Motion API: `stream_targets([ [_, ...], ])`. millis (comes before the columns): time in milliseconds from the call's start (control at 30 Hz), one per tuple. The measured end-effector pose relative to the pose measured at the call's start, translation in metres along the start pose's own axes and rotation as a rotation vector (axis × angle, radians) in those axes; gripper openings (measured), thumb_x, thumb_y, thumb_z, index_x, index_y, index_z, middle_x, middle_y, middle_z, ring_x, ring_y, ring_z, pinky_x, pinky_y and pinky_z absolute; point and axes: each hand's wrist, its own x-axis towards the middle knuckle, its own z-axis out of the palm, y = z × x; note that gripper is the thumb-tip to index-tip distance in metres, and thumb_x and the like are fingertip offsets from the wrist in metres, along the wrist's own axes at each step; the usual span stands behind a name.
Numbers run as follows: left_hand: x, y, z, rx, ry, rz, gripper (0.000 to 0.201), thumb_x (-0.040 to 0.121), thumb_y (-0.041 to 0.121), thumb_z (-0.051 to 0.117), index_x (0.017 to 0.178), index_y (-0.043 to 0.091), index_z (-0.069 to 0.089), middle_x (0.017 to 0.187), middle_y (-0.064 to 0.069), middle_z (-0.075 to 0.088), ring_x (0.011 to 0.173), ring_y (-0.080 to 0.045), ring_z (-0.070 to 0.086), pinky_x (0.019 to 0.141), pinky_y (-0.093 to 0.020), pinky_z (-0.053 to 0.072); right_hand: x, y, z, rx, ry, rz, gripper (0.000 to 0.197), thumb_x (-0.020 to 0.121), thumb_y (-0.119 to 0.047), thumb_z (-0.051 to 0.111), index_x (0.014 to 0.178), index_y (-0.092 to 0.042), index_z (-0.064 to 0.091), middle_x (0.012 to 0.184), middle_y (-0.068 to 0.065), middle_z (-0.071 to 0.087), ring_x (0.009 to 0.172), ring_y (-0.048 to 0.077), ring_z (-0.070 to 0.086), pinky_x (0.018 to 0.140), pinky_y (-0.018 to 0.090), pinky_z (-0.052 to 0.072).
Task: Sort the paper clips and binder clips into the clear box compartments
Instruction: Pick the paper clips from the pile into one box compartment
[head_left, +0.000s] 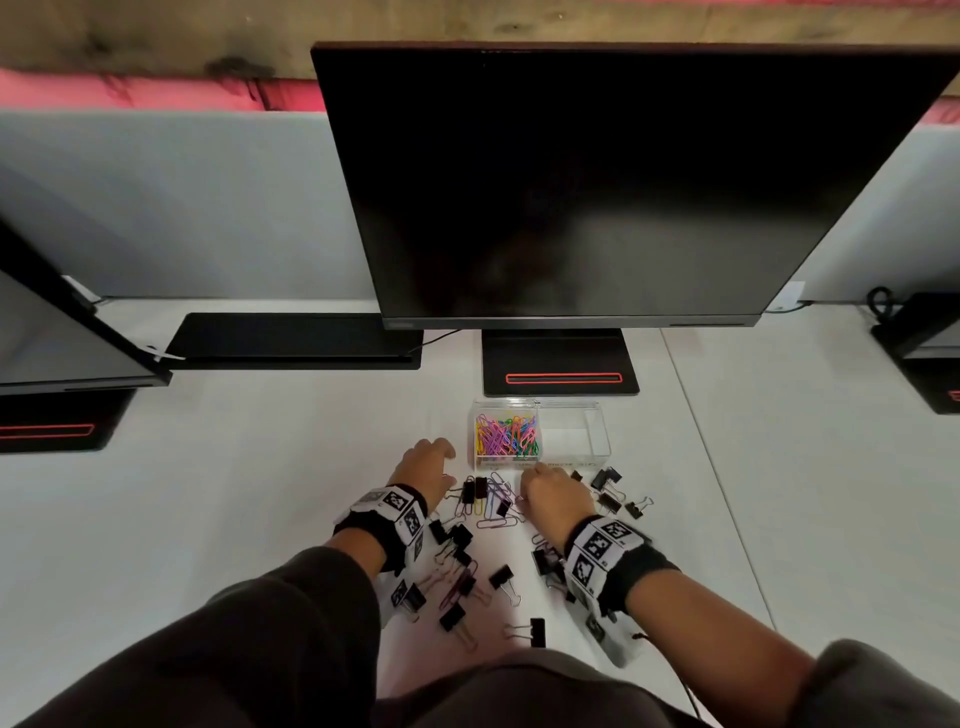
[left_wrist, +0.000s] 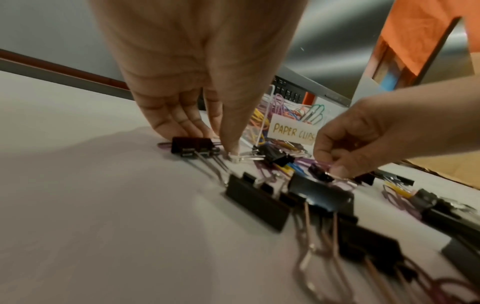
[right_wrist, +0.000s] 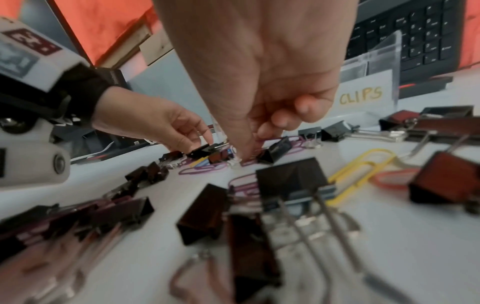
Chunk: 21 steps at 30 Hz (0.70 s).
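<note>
The clear box (head_left: 597, 415) stands ahead of my hands; its left compartment is heaped with coloured paper clips (head_left: 506, 435) and its right compartment (head_left: 574, 439) holds nothing. Black binder clips (head_left: 501, 577) and loose paper clips (head_left: 493, 499) are scattered on the table before it. My left hand (left_wrist: 223, 148) reaches down with thumb and fingers closing on a black binder clip (left_wrist: 192, 147) and its silver handle. My right hand (right_wrist: 249, 148) pinches a purple paper clip (right_wrist: 249, 162) lying on the table just in front of the box; the left wrist view shows this right hand (left_wrist: 335, 166) too.
A large dark monitor (head_left: 597, 182) and its stand base (head_left: 561, 364) rise just behind the box. A keyboard (right_wrist: 415, 35) lies beyond it. Other monitor bases sit far left (head_left: 52, 426) and far right (head_left: 930, 358). A yellow paper clip (right_wrist: 363, 164) lies to the right.
</note>
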Motion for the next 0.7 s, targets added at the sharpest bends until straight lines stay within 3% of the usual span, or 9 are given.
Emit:
stream_targets([
  [167, -0.002, -0.008, -0.005, -0.029, 0.005, -0.045, 0.026, 0.093, 0.008, 0.045, 0.118, 0.007, 0.055, 0.118, -0.015, 0.061, 0.109, -0.029, 0.058, 0.094, -0.034, 0.044, -0.005, 0.006, -0.001, -0.133, 0.016, -0.103, 0.030, 0.095, -0.017, 0.040, 0.116, -0.001, 0.053, 0.127, 0.016, 0.050, 0.119, 0.031, 0.045, 0.099, 0.043, 0.037],
  [233, -0.005, -0.010, -0.007, -0.030, 0.010, -0.019, 0.025, 0.094, 0.008, 0.042, 0.114, 0.008, 0.058, 0.118, -0.014, 0.060, 0.106, -0.028, 0.059, 0.092, -0.033, 0.044, -0.010, 0.008, -0.004, -0.153, 0.108, -0.162, 0.025, 0.090, -0.014, 0.047, 0.108, -0.001, 0.059, 0.117, 0.015, 0.057, 0.110, 0.031, 0.052, 0.093, 0.042, 0.042],
  [300, -0.008, -0.010, -0.009, -0.071, 0.041, 0.008, 0.026, 0.096, 0.008, 0.039, 0.112, 0.008, 0.059, 0.117, -0.014, 0.055, 0.103, -0.030, 0.059, 0.090, -0.032, 0.045, -0.012, 0.011, -0.009, -0.128, 0.219, -0.191, 0.012, 0.081, -0.010, 0.061, 0.090, -0.003, 0.065, 0.096, 0.013, 0.066, 0.089, 0.030, 0.062, 0.076, 0.038, 0.049],
  [367, -0.011, -0.004, -0.012, -0.148, 0.074, 0.033, 0.030, 0.096, 0.003, 0.034, 0.112, 0.006, 0.059, 0.110, -0.013, 0.046, 0.090, -0.029, 0.059, 0.081, -0.029, 0.045, -0.015, 0.016, -0.016, 0.151, 0.195, -0.174, 0.010, 0.088, -0.007, 0.050, 0.089, -0.005, 0.059, 0.091, 0.013, 0.066, 0.082, 0.028, 0.061, 0.074, 0.035, 0.048],
  [467, -0.016, 0.008, -0.012, -0.225, 0.060, 0.038, 0.035, 0.096, -0.002, 0.028, 0.114, 0.007, 0.057, 0.108, -0.011, 0.040, 0.067, -0.016, 0.049, 0.073, -0.025, 0.043, -0.021, 0.029, -0.024, 0.636, 0.064, -0.025, 0.017, 0.094, -0.004, 0.036, 0.087, -0.014, 0.048, 0.080, 0.005, 0.062, 0.065, 0.016, 0.053, 0.065, 0.024, 0.043],
  [500, -0.017, 0.012, -0.010, -0.224, 0.045, 0.033, 0.032, 0.096, 0.000, 0.030, 0.115, 0.008, 0.056, 0.113, -0.013, 0.042, 0.067, -0.017, 0.050, 0.074, -0.026, 0.044, -0.022, 0.033, -0.026, 0.717, 0.078, 0.013, 0.020, 0.093, -0.001, 0.034, 0.088, -0.015, 0.047, 0.075, 0.003, 0.058, 0.060, 0.013, 0.049, 0.062, 0.023, 0.041],
  [567, -0.022, 0.020, -0.005, -0.163, -0.006, 0.014, 0.025, 0.095, 0.018, 0.043, 0.119, 0.012, 0.052, 0.121, -0.012, 0.043, 0.087, -0.025, 0.058, 0.084, -0.031, 0.047, -0.022, 0.040, -0.028, 0.716, 0.095, 0.074, 0.022, 0.093, 0.001, 0.031, 0.096, -0.013, 0.048, 0.072, 0.003, 0.052, 0.053, 0.010, 0.041, 0.053, 0.019, 0.036],
  [633, -0.025, 0.023, 0.001, -0.013, -0.078, 0.011, 0.042, 0.089, 0.037, 0.055, 0.124, 0.016, 0.046, 0.123, -0.007, 0.044, 0.107, -0.026, 0.057, 0.092, -0.035, 0.045, -0.023, 0.039, -0.026, 0.649, 0.062, 0.076, 0.017, 0.096, -0.006, 0.032, 0.099, -0.010, 0.048, 0.068, 0.000, 0.047, 0.051, 0.010, 0.038, 0.046, 0.014, 0.035],
  [700, -0.025, 0.024, 0.004, 0.129, -0.098, 0.028, 0.048, 0.085, 0.041, 0.058, 0.125, 0.017, 0.044, 0.125, -0.007, 0.048, 0.113, -0.026, 0.054, 0.093, -0.036, 0.045, -0.022, 0.032, -0.022, 0.540, 0.013, 0.028, 0.015, 0.098, -0.020, 0.035, 0.096, -0.011, 0.047, 0.075, 0.001, 0.052, 0.061, 0.015, 0.048, 0.059, 0.021, 0.043],
])
